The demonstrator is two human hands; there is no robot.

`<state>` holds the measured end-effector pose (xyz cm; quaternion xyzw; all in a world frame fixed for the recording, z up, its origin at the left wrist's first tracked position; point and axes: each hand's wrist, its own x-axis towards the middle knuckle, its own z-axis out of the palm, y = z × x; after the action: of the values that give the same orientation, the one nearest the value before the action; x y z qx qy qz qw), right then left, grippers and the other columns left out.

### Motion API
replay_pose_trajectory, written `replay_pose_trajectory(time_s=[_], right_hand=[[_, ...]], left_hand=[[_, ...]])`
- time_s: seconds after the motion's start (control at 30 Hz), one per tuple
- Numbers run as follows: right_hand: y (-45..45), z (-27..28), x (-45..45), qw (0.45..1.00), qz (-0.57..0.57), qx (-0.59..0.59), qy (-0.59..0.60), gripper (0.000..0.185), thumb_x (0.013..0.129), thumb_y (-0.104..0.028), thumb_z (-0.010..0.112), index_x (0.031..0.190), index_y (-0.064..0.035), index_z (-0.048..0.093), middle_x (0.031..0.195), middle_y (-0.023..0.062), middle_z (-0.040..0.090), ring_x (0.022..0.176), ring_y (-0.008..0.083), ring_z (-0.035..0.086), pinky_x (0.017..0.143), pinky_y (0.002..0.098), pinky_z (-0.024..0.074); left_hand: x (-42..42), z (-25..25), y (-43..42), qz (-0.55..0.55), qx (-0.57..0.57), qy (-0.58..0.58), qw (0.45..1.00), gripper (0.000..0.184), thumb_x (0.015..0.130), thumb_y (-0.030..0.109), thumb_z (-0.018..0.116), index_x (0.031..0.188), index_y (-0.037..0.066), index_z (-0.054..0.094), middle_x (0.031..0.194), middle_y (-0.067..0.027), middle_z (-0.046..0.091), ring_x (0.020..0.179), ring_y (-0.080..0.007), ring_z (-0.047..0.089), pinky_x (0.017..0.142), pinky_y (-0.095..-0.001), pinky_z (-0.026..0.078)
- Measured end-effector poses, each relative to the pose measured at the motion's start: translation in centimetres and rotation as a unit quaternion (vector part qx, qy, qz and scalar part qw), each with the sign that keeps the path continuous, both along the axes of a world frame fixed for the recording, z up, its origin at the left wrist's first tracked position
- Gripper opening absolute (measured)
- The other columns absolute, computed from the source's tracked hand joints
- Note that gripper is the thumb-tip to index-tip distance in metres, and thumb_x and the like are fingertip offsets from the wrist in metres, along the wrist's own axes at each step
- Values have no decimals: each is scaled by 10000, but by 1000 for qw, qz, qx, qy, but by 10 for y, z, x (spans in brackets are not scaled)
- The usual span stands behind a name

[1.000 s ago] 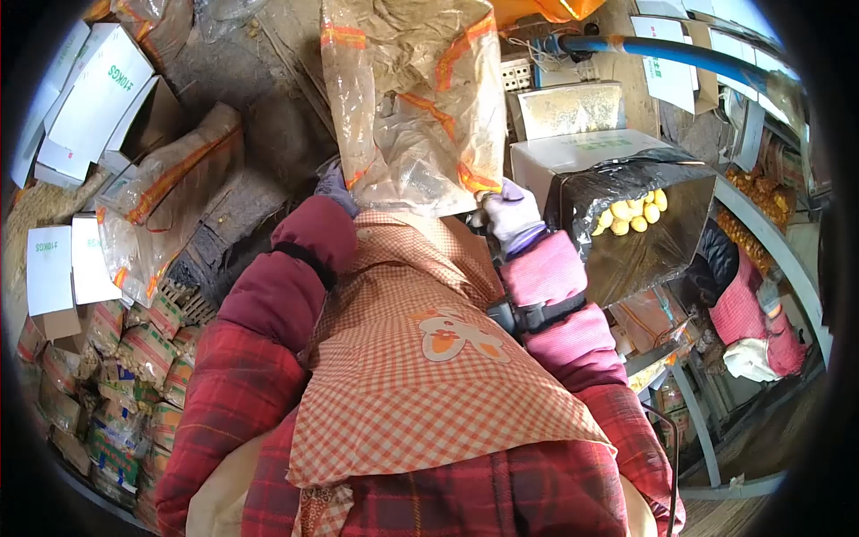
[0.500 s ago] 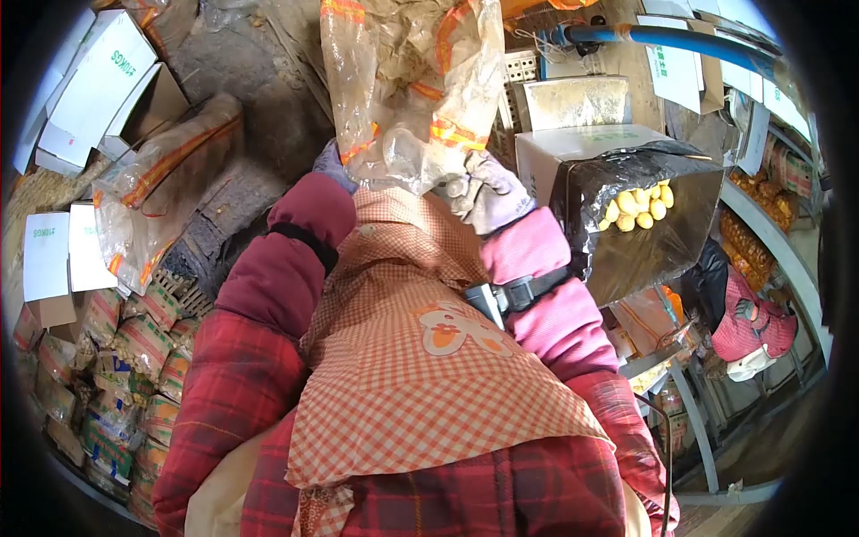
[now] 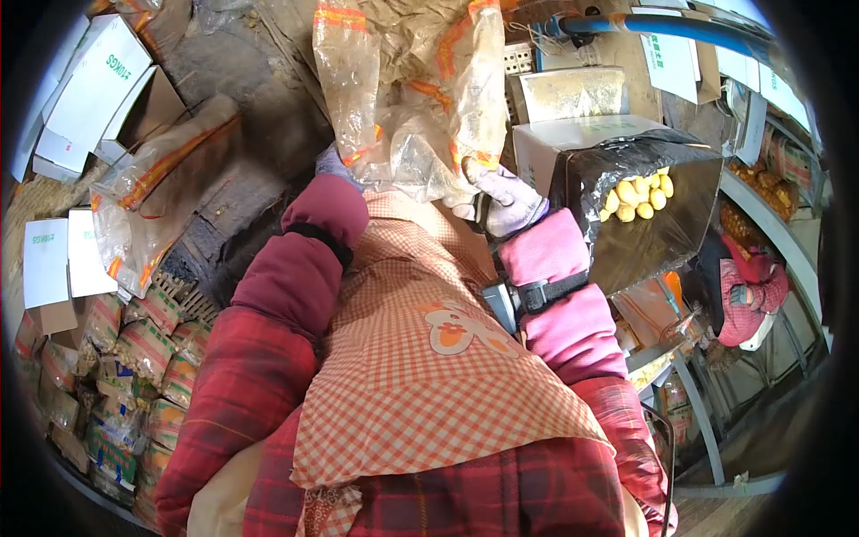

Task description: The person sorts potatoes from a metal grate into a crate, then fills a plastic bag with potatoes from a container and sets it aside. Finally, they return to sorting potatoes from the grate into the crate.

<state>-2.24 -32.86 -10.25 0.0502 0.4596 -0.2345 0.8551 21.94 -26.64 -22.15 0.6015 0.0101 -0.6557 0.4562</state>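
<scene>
A large clear plastic bag with orange stripes [image 3: 412, 161] is stretched out in front of me, its near edge just beyond my checked apron. My left hand [image 3: 338, 168], in a greyish-purple glove, grips the bag's left near corner; its fingers are mostly hidden behind the plastic. At the right near corner, my right hand [image 3: 510, 201] in a pale, soiled glove pinches the bag between thumb and fingers. Close by on the right, a white carton [image 3: 537, 148] lined with black plastic [image 3: 644, 255] holds several yellow potatoes [image 3: 637, 197].
White cartons [image 3: 94, 76] and another striped plastic bag [image 3: 134, 224] lie to the left. Stacked filled packs [image 3: 143, 349] stand lower left. A blue pipe [image 3: 644, 22] crosses the upper right. A metal frame [image 3: 769, 210] and another person in red [image 3: 747, 300] are at right.
My right hand has moved slightly right and turned, its thumb now showing on the bag's edge. The bag is spread a little wider. The person at right has shifted posture.
</scene>
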Motion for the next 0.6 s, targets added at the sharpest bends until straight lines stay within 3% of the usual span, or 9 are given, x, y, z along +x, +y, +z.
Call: replay_pose_trajectory(time_s=[0.1,0.17,0.2,0.3,0.37,0.47,0.5,0.57,0.6], right_hand=[[-4,-1,-3,1000,18,-16,-7,293,834,-124,629,1124,-94,601,912,-11,654,733,112,616,593,271,491],[-9,2,4,993,69,-40,92,296,820,-129,658,1104,-63,606,905,8,660,728,106,620,612,260,502],[-7,0,15,989,21,-37,143,299,813,-146,678,1083,-38,610,882,25,661,748,113,625,650,254,508],[-1,-23,13,989,-32,-18,144,277,825,-124,660,1078,-24,607,911,54,656,822,156,634,742,297,517],[-6,-19,8,992,-124,-3,18,280,840,-65,606,1110,-8,563,1031,104,616,937,229,610,859,378,504],[7,-59,-11,978,-184,2,-102,347,859,-46,546,1192,27,476,1129,140,576,1046,277,565,960,430,446],[2,-46,-7,977,-182,0,-107,347,859,-46,546,1192,27,476,1129,140,576,1046,277,565,960,430,446],[2,-19,-3,978,-174,-16,-110,354,857,-55,548,1197,19,481,1158,165,566,1097,314,540,994,454,414],[2,-21,-1,983,-172,2,-68,415,840,-136,563,1224,-9,470,1193,197,540,1131,354,513,998,482,407]], left_hand=[[3,-8,5,-65,-65,-55,994,419,798,82,623,1203,30,532,1089,-112,602,946,-186,588,848,-305,463],[8,-13,7,-119,-126,-109,979,449,781,65,627,1216,37,517,1075,-101,602,935,-171,585,834,-292,465],[10,-15,7,-147,-158,-140,966,464,773,56,629,1222,41,510,1068,-95,602,930,-164,584,828,-286,466],[17,-13,10,-202,-242,-208,926,514,748,30,635,1241,53,487,1048,-79,603,913,-142,579,807,-268,470],[20,-3,15,-210,-260,-225,915,532,740,21,637,1247,57,480,1041,-73,604,907,-135,578,800,-262,471],[13,43,21,-305,-14,-323,896,308,820,220,609,1108,119,573,782,-42,579,662,-135,554,576,-292,446],[15,50,20,-303,-15,-328,895,308,820,220,609,1108,119,573,782,-42,579,662,-135,554,576,-292,446],[18,68,17,-279,131,-173,936,312,850,150,559,1159,121,528,899,-60,595,715,-161,573,583,-314,473],[15,78,14,-247,146,-109,952,256,867,153,539,1119,105,532,933,-75,598,732,-196,581,601,-346,480]])
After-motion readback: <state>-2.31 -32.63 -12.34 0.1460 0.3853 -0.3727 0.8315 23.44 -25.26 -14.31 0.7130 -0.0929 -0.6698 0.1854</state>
